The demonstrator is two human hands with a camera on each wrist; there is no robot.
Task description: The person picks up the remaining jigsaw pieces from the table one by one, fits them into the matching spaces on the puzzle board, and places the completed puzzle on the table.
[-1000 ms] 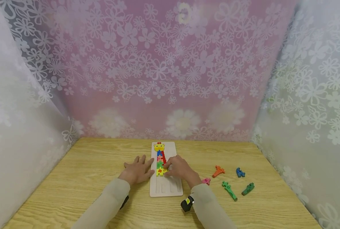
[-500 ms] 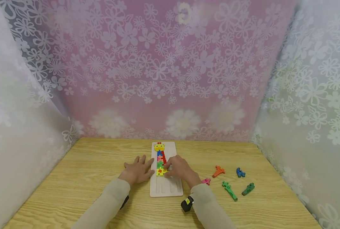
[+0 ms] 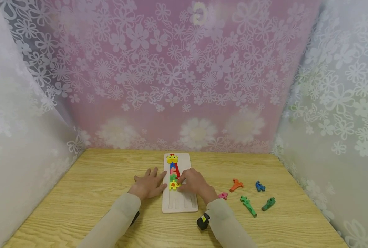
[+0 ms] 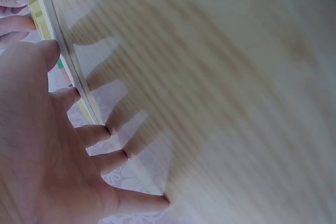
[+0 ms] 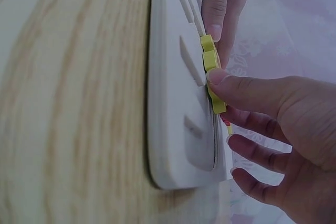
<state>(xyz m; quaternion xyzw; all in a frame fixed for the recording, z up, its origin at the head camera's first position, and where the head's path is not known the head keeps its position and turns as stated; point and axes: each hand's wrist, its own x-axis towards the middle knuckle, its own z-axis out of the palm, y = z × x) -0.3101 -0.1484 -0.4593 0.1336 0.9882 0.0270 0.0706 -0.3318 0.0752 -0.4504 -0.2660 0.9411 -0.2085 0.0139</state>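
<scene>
A pale wooden puzzle board (image 3: 184,159) lies on the table with a giraffe puzzle partly filling its recess. At the top sits a yellow giraffe head (image 3: 172,158), above blue, pink and green neck pieces with a red strip (image 3: 177,169) alongside. My right hand (image 3: 197,182) pinches the right part of a yellow puzzle piece (image 5: 210,59) below the green one; in the right wrist view the thumb is on its edge. My left hand (image 3: 148,186) lies with spread fingers at the board's left side, thumb and index fingertip touching its edge.
Loose pieces lie right of the board: orange (image 3: 236,185), blue (image 3: 259,186), light green (image 3: 248,206), dark green (image 3: 268,204) and pink (image 3: 223,196), the last beside the right wrist. Recesses show in the board's lower part. Flowered curtains surround the wooden table (image 3: 109,165).
The yellow piece and the fingertips of my right hand have shifted very slightly, and the board has slid a touch away from me. My left hand stays where it was.
</scene>
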